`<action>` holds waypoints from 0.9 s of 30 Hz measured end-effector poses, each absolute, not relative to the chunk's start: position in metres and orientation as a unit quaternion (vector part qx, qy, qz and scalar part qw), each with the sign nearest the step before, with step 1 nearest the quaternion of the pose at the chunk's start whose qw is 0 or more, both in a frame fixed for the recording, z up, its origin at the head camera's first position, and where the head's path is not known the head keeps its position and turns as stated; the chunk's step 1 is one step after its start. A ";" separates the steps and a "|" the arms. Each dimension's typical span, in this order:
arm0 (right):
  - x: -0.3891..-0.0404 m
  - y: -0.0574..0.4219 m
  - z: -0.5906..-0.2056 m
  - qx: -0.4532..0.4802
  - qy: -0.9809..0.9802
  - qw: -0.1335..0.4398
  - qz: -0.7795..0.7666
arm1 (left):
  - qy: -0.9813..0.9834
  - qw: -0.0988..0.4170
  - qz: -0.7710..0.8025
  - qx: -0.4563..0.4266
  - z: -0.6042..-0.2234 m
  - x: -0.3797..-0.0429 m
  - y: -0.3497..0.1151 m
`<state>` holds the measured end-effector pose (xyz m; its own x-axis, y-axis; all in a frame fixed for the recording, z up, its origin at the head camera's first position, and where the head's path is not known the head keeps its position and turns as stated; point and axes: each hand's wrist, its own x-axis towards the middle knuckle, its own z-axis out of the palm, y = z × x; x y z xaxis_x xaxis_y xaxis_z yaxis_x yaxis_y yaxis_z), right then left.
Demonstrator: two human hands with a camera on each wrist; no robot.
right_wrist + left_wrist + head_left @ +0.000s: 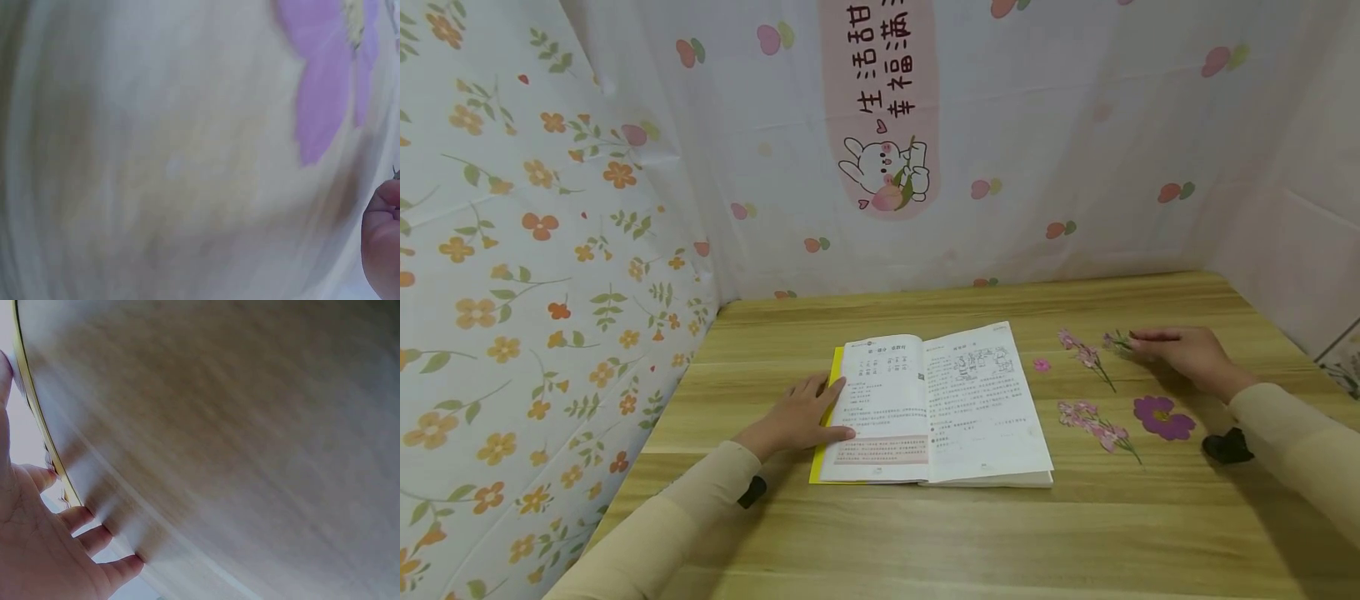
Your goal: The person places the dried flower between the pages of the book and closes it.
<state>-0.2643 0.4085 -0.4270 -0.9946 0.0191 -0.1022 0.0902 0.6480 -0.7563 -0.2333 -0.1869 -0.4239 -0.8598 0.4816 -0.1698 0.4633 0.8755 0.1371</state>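
Observation:
An open book (981, 408) with a yellow cover edge lies on the table. At its left side rests my left hand (797, 419), thumb on the printed page and fingers spread by the edge; the left wrist view shows those fingertips (128, 567) against the wood. To the right of the book, my right hand (1183, 357) pinches a small purple flower sprig (1117, 340) between thumb and fingers, low over the table. Just below that hand lies a large flat purple flower (1165, 418), also visible in the right wrist view as purple petals (322, 94).
Two pink flower sprigs (1087, 356) (1101, 429) and a tiny pink blossom (1042, 365) lie between the book and my right hand. The wooden table (1000, 542) meets a patterned cloth (1037, 150) at the back; floral cloth (550, 275) hangs on the left.

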 end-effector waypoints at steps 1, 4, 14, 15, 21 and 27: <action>-0.265 0.407 -0.425 0.030 0.903 0.047 -0.426 | 0.963 0.099 0.047 0.246 -0.424 -0.233 -0.187; -0.265 0.403 -0.420 0.029 0.901 0.052 -0.430 | 0.963 0.098 0.045 0.247 -0.423 -0.233 -0.187; -0.264 0.378 -0.397 0.005 0.871 0.111 -0.478 | 0.965 0.102 0.043 0.239 -0.423 -0.233 -0.187; -0.264 0.373 -0.395 0.001 0.868 0.114 -0.483 | 0.965 0.103 0.042 0.239 -0.423 -0.233 -0.187; -0.259 0.343 -0.381 -0.017 0.841 0.132 -0.524 | 0.964 0.101 0.040 0.241 -0.424 -0.233 -0.188; -0.256 0.312 -0.373 -0.016 0.800 0.139 -0.584 | 0.964 0.098 0.038 0.243 -0.423 -0.233 -0.187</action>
<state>-0.2556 0.3119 -0.3734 -0.9609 -0.1878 -0.2032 0.1364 0.3174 -0.9384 -0.2332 -0.1870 -0.4232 -0.8631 0.4755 -0.1701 0.4606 0.8794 0.1206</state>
